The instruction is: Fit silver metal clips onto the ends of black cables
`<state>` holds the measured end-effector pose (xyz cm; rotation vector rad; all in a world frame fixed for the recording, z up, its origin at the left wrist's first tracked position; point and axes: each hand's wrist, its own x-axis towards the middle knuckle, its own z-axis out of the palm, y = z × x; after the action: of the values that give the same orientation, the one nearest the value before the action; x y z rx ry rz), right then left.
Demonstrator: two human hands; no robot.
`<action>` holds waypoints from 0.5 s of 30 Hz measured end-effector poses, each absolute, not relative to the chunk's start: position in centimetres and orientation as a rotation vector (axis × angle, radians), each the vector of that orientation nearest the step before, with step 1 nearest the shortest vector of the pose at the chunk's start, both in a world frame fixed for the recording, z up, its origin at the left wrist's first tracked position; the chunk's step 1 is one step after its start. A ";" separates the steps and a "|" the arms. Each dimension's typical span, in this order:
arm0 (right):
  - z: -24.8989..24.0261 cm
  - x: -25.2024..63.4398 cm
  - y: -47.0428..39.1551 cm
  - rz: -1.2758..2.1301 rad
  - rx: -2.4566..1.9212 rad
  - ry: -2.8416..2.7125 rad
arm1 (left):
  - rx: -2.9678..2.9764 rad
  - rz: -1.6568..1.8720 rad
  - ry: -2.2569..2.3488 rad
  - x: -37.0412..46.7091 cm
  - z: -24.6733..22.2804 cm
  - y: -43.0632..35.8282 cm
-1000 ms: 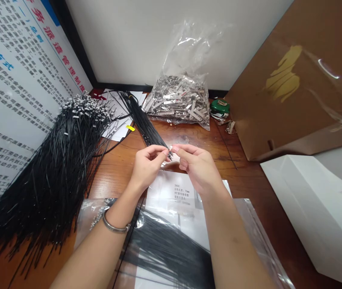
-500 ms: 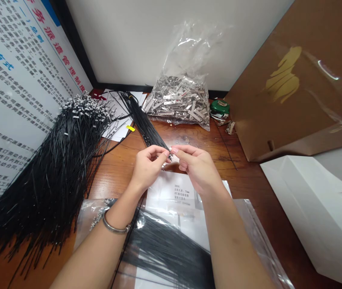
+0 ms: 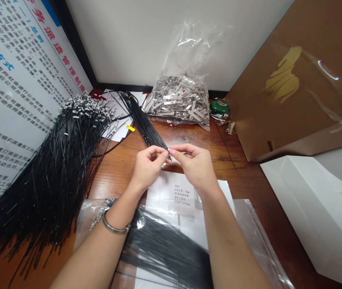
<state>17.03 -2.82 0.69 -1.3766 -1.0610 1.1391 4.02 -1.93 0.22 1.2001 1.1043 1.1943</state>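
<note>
My left hand and my right hand meet fingertip to fingertip, each in a pinch, at the near end of a thin bundle of black wires. What lies between the fingertips is too small to name; a small white piece shows there. A black wire runs down beside my left forearm. Below my hands, a clear plastic bag with more black wires lies around a printed white sheet. A large pile of black wires with white ends stands at the left.
At the back is a clear bag of metal clips, with a green tape measure and loose clips to its right. A brown box and a white box stand on the right. A printed board leans at the left.
My right hand has shifted slightly left, closer against my left fingertips. My left hand has hardly moved.
</note>
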 end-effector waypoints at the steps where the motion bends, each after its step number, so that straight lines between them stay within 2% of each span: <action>1: 0.7 17.0 -2.8 1.118 -1.390 -1.087 | 1.198 1.190 1.107 4.0 0.2 -1.9; 8: 1.1 17.1 -2.8 1.059 -1.444 -1.153 | 1.176 1.174 1.121 4.0 0.3 -1.9; 15: 1.0 17.2 -2.8 1.165 -1.381 -1.048 | 1.165 1.181 1.121 4.0 0.2 -1.9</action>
<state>17.19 -2.83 0.97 -1.3812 -1.0482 1.1652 4.02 -1.92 0.17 1.1647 1.1208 1.1811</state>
